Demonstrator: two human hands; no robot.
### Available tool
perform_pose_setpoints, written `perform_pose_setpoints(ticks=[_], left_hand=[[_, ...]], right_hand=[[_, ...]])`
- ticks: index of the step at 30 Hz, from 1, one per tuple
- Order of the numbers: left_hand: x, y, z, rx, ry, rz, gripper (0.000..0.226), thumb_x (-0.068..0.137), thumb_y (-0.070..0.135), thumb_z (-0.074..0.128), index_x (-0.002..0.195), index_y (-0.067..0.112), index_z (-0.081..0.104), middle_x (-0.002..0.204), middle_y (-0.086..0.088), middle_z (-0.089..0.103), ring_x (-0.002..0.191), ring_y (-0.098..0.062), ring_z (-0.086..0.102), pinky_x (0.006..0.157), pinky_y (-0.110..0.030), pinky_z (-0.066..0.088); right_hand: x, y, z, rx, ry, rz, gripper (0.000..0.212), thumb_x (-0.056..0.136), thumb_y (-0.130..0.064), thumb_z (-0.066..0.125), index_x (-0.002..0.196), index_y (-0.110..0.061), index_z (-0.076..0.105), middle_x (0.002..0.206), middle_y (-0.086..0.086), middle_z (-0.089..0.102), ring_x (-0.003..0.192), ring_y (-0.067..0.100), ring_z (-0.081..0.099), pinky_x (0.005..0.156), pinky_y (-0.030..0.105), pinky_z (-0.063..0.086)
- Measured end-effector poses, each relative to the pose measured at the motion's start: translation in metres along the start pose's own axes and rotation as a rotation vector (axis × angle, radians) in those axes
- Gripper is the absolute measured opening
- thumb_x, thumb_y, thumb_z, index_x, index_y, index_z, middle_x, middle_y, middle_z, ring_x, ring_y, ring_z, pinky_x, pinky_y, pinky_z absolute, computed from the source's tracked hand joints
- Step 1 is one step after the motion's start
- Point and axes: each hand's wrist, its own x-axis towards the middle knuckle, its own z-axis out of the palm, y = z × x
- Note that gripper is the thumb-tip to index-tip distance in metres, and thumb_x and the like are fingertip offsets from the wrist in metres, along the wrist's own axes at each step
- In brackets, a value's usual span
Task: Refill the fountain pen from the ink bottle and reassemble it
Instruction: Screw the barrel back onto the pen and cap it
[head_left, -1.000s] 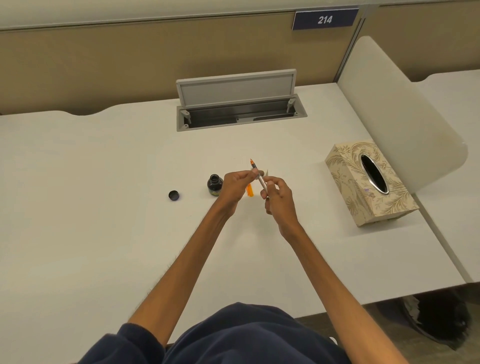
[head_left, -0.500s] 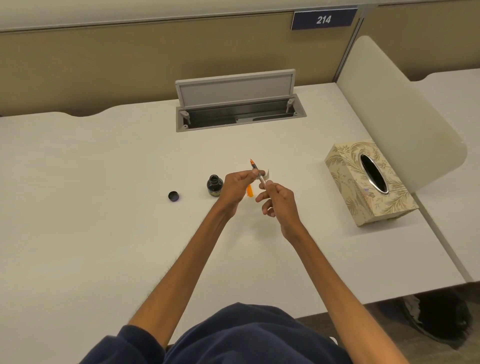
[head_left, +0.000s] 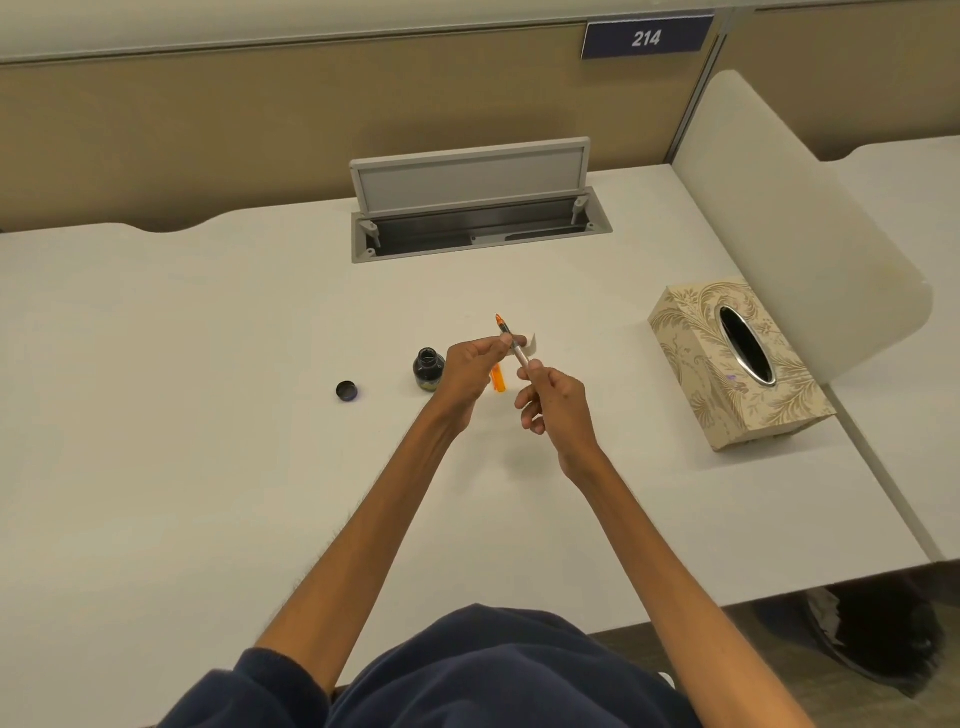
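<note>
We see even, soft overhead light, bright across pale bench (head_left: 156, 415). Faint diffuse shadows under hands. Small glare on tissue box (head_left: 737, 358) oval rim. Wide-angle bending at edges curves back panel (head_left: 208, 130). Focus fair centrally; fine pen detail soft, dark corner lower right murky.

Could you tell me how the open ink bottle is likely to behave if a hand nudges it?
The ink bottle looks squat and wide-based, so it would probably slide rather than tip. It seems to be glass holding dark ink, so likely heavy for its size and breakable. Its cap lies apart on the desk, so a hard knock could spill ink.
</note>
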Motion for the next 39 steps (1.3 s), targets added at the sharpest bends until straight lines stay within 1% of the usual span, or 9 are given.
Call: perform_pose_setpoints(ticks=[3, 5, 10, 12, 17, 23, 28, 33, 39], left_hand=[[-0.0002, 0.0002, 0.0002, -0.002, -0.006, -0.004, 0.031, 0.101, 0.029, 0.053, 0.115, 0.010, 0.072, 0.114, 0.007, 0.069, 0.107, 0.005, 0.056, 0.090, -0.030, 0.039], [0.0001, 0.0005, -0.0003, -0.001, -0.003, -0.004, 0.031, 0.100, 0.029, 0.053, 0.115, 0.010, 0.073, 0.112, 0.007, 0.070, 0.105, 0.009, 0.056, 0.090, -0.030, 0.039], [0.0007, 0.0026, -0.0039, 0.009, 0.027, -0.007, 0.031, 0.099, 0.033, 0.055, 0.113, 0.012, 0.074, 0.118, 0.006, 0.070, 0.118, -0.010, 0.055, 0.089, -0.036, 0.038], [0.0015, 0.0022, -0.0037, 0.011, 0.020, 0.000, 0.031, 0.099, 0.032, 0.055, 0.113, 0.011, 0.074, 0.118, 0.005, 0.070, 0.118, -0.009, 0.055, 0.090, -0.035, 0.038], [0.0031, 0.0022, 0.0003, 0.006, 0.018, 0.002, 0.030, 0.100, 0.030, 0.054, 0.113, 0.010, 0.074, 0.112, 0.009, 0.071, 0.106, 0.006, 0.057, 0.088, -0.028, 0.040], [0.0047, 0.0017, 0.0000, 0.006, 0.048, 0.008, 0.030, 0.099, 0.030, 0.055, 0.112, 0.010, 0.074, 0.113, 0.006, 0.071, 0.111, -0.005, 0.058, 0.088, -0.030, 0.041], [0.0048, 0.0014, 0.0010, -0.010, 0.055, 0.007, 0.029, 0.099, 0.030, 0.056, 0.112, 0.010, 0.074, 0.115, 0.004, 0.072, 0.108, -0.002, 0.061, 0.081, -0.026, 0.043], [0.0053, -0.0009, 0.0005, -0.009, 0.045, 0.016, 0.027, 0.099, 0.026, 0.057, 0.111, 0.009, 0.074, 0.107, 0.007, 0.072, 0.099, 0.010, 0.060, 0.081, -0.018, 0.044], [0.0060, -0.0046, -0.0004, -0.017, 0.076, -0.010, 0.025, 0.097, 0.025, 0.059, 0.107, 0.010, 0.076, 0.105, 0.007, 0.074, 0.106, 0.001, 0.059, 0.086, -0.028, 0.043]], right_hand=[[-0.0011, 0.0010, -0.0002, 0.010, -0.014, 0.002, 0.042, 0.104, -0.041, 0.038, 0.096, -0.011, 0.067, 0.060, 0.000, 0.060, 0.046, 0.011, 0.050, 0.044, 0.018, 0.035], [-0.0012, -0.0001, -0.0002, 0.023, -0.019, 0.003, 0.041, 0.103, -0.043, 0.040, 0.105, -0.011, 0.065, 0.066, 0.002, 0.064, 0.046, 0.012, 0.051, 0.045, 0.019, 0.035], [-0.0019, -0.0016, -0.0013, -0.005, -0.002, -0.022, 0.032, 0.096, -0.030, 0.061, 0.120, -0.010, 0.055, 0.082, 0.003, 0.067, 0.047, 0.011, 0.053, 0.046, 0.020, 0.038], [-0.0015, 0.0002, -0.0016, -0.011, 0.016, -0.034, 0.028, 0.100, -0.028, 0.055, 0.113, -0.005, 0.062, 0.077, 0.002, 0.066, 0.045, 0.010, 0.052, 0.046, 0.020, 0.037], [-0.0036, 0.0015, -0.0010, 0.028, 0.000, -0.030, 0.044, 0.104, -0.039, 0.039, 0.095, -0.010, 0.070, 0.061, 0.000, 0.062, 0.044, 0.010, 0.051, 0.044, 0.017, 0.036], [-0.0014, -0.0013, -0.0018, -0.014, 0.020, -0.041, 0.026, 0.098, -0.031, 0.057, 0.116, -0.013, 0.054, 0.076, 0.004, 0.063, 0.045, 0.009, 0.051, 0.045, 0.020, 0.040], [-0.0018, -0.0003, -0.0018, -0.005, -0.016, -0.027, 0.024, 0.103, -0.030, 0.047, 0.110, -0.009, 0.056, 0.060, -0.002, 0.045, 0.042, 0.009, 0.041, 0.045, 0.022, 0.035], [-0.0023, 0.0033, -0.0016, 0.005, -0.025, -0.015, 0.042, 0.105, -0.039, 0.035, 0.090, -0.013, 0.064, 0.056, -0.003, 0.035, 0.045, 0.010, 0.034, 0.043, 0.018, 0.031], [-0.0021, 0.0007, 0.0008, -0.031, 0.026, -0.045, 0.027, 0.098, -0.032, 0.057, 0.114, -0.011, 0.053, 0.066, 0.000, 0.048, 0.046, 0.012, 0.041, 0.044, 0.021, 0.036]])
